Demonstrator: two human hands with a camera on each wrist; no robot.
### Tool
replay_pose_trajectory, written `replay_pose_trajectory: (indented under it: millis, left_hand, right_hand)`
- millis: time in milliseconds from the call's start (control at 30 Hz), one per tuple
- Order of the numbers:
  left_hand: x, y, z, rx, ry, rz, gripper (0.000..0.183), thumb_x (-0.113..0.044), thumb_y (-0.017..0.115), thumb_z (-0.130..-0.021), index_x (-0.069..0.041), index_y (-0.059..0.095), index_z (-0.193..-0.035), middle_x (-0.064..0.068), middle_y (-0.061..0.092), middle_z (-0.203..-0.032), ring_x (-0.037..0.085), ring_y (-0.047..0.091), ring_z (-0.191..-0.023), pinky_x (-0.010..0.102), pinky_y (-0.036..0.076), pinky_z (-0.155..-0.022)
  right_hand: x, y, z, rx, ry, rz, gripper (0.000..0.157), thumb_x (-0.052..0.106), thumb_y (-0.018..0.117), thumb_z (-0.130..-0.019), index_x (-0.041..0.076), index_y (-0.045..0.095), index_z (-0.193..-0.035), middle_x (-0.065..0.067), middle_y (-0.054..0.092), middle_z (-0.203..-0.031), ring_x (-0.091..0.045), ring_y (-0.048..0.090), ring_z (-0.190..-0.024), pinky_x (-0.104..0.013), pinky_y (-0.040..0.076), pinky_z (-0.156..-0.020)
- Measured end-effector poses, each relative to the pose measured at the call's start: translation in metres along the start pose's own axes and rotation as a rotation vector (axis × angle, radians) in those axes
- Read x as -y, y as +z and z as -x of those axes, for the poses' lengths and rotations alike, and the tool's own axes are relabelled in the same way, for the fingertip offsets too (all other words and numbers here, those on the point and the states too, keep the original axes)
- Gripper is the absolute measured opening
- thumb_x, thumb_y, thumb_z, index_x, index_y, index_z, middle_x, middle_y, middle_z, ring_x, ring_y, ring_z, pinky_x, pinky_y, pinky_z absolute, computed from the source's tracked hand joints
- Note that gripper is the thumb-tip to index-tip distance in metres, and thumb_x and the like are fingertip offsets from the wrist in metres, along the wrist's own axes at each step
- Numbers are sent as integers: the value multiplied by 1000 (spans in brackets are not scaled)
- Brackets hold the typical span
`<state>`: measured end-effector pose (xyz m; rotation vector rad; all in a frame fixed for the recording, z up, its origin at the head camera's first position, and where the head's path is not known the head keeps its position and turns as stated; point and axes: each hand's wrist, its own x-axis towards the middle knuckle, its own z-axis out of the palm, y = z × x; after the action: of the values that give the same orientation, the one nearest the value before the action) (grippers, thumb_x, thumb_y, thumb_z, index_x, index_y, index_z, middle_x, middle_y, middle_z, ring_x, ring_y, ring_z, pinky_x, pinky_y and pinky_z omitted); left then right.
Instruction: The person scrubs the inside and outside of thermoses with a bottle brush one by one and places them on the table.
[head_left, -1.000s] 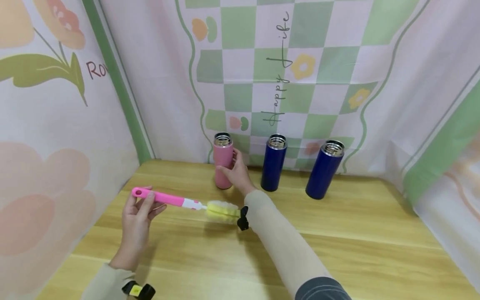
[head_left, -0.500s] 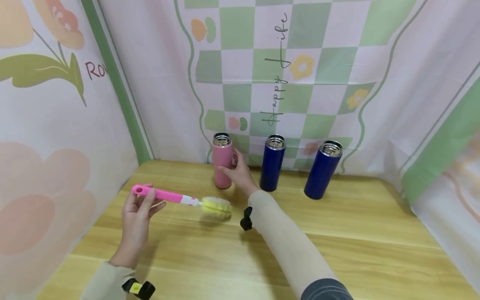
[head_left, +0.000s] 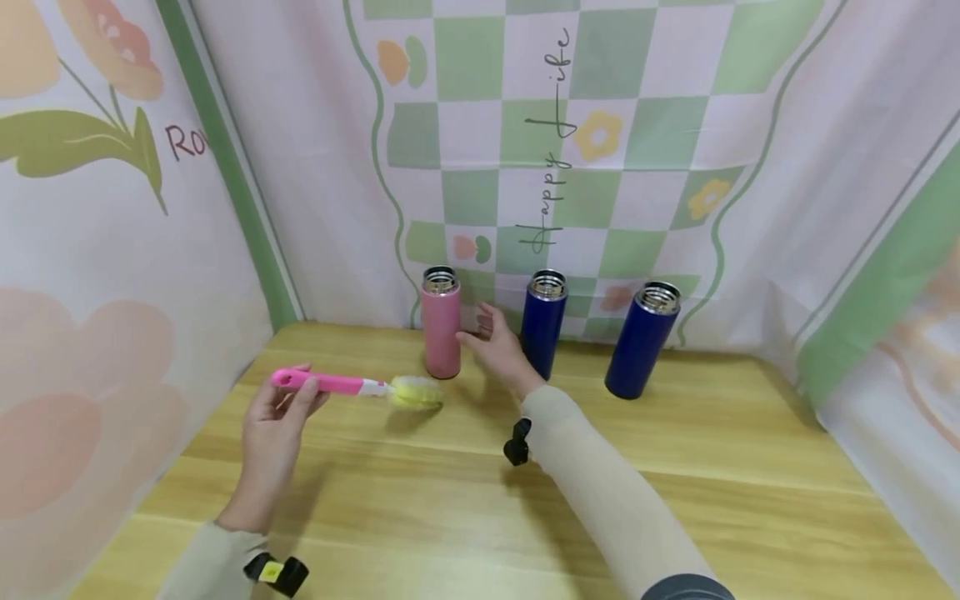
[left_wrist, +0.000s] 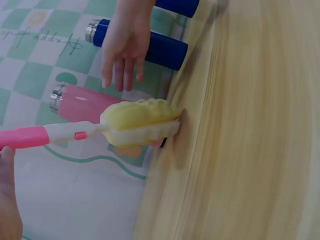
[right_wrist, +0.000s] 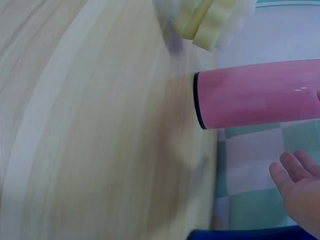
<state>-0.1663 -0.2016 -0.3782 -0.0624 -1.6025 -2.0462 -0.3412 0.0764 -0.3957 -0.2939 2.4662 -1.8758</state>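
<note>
My left hand (head_left: 272,437) pinches the pink handle of a bottle brush (head_left: 339,384). The brush's yellow and white sponge head (head_left: 414,392) points right, in front of an upright pink bottle (head_left: 441,333) with an uncapped steel mouth. Beside that bottle's right side is my right hand (head_left: 504,352), its fingers spread and off the bottle. Its thumb tip lies at the bottle's edge; whether it touches I cannot tell. In the left wrist view the sponge head (left_wrist: 140,122) overlaps the pink bottle (left_wrist: 85,103), and the right hand (left_wrist: 127,45) holds nothing.
Two uncapped dark blue bottles, a middle one (head_left: 545,321) and a right one (head_left: 641,346), stand along the back of the wooden table (head_left: 420,517). The right hand and wrist partly cover the middle one. A checkered cloth (head_left: 480,125) hangs close behind the bottles.
My right hand has loosened from the pink bottle and drawn off to the right. The brush head has swung left and slightly up in the head view; the left hand still holds the handle.
</note>
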Motion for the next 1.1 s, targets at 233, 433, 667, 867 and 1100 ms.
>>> replay_pose_trajectory:
  millis: [233,433,667,867,1100]
  left_hand:
    - [4,-6,0,194,225,-177,20,16,67,-88,11,65,-108,6,70,-104,12,69,-98,25,58,-88]
    - [12,-11,-3,341,354,-285,26,22,68,-82,7,70,-104,9,67,-104,12,67,-104,29,58,-87]
    - [19,-18,-7,471,396,-409,30,22,74,-77,1,72,-97,20,68,-107,18,67,-103,27,61,-80]
    - [26,-26,-5,569,515,-676,35,16,80,-73,-9,74,-97,9,71,-107,20,68,-94,21,60,-80]
    - [29,-29,-3,629,481,-819,30,7,80,-73,-9,74,-97,5,70,-106,17,68,-87,21,61,-72]
  right_hand:
    - [15,-13,15,96,-68,99,75,26,69,-97,14,25,-157,-16,39,-154,-31,43,-138,-45,44,-111]
    - [23,-29,30,156,-172,210,72,28,70,-97,13,30,-155,-15,42,-153,-30,43,-138,-44,40,-114]
    - [33,-42,45,190,-238,237,69,33,69,-97,14,35,-153,-14,43,-154,-29,42,-139,-50,39,-114]
    - [34,-48,61,244,-255,256,68,33,67,-99,12,33,-154,-12,39,-156,-29,37,-143,-54,34,-116]
    - [24,-59,73,229,-282,302,63,27,68,-99,13,37,-152,-13,43,-154,-29,39,-141,-56,39,-112]
